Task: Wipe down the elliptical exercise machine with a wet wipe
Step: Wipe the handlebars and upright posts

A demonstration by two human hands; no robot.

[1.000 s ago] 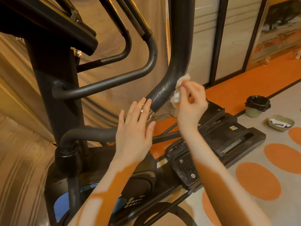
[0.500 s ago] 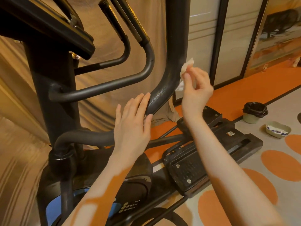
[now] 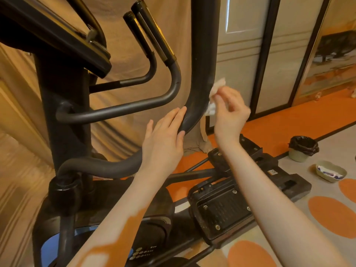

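The black elliptical machine [image 3: 63, 116] fills the left and middle of the head view. Its thick curved handle arm [image 3: 202, 60] rises up the centre. My right hand [image 3: 229, 114] pinches a crumpled white wet wipe [image 3: 215, 89] and holds it against the right side of that arm at its bend. My left hand [image 3: 165, 139] rests with straight fingers on the left side of the same arm, just below the bend. A black foot pedal [image 3: 221, 209] lies below my right forearm.
A small bin with a black liner [image 3: 302, 147] stands on the floor at the right. Beside it sits a shallow dish holding a wipes packet [image 3: 330, 171]. Beige curtains hang behind the machine. Dark-framed panels line the right wall, above orange and grey flooring.
My right hand has slid the wipe upward along the curved arm. My left hand has stayed on the arm below the bend. The camera has tilted slightly.
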